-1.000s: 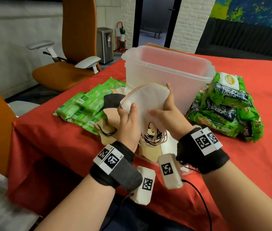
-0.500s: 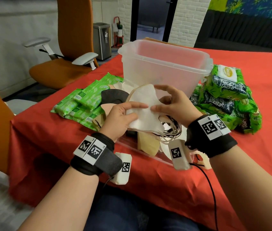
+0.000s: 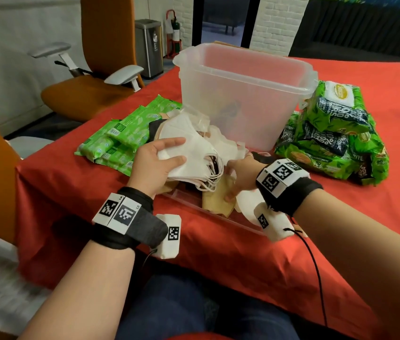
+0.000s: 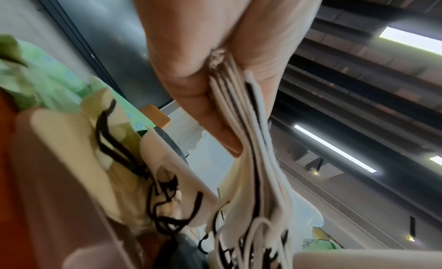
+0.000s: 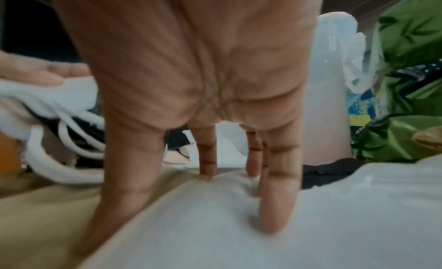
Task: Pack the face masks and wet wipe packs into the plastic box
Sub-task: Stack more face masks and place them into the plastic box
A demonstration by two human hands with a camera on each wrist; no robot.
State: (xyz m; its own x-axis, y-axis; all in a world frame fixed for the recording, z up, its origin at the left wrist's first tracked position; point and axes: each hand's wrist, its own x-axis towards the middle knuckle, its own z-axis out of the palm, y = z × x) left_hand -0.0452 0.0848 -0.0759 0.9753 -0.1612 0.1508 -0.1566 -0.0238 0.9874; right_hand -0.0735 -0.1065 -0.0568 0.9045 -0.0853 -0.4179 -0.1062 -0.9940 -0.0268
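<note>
Left hand [image 3: 156, 165] gripping masks [image 3: 189, 153], right hand [image 3: 241, 175] splayed

The plastic box [image 3: 243, 94] stands upright on the worktop [image 3: 218, 253]. Small wipe packs [image 3: 125, 141] lie to its left, a heap of large wipe packs [image 3: 333, 133] just beside its right. Before the box lie loose face masks [image 3: 221, 200]; the left hand [image 3: 154, 165] holds a stack of masks [image 3: 189, 148] above them, and the right hand [image 3: 243, 175] rests on the loose ones.
</note>
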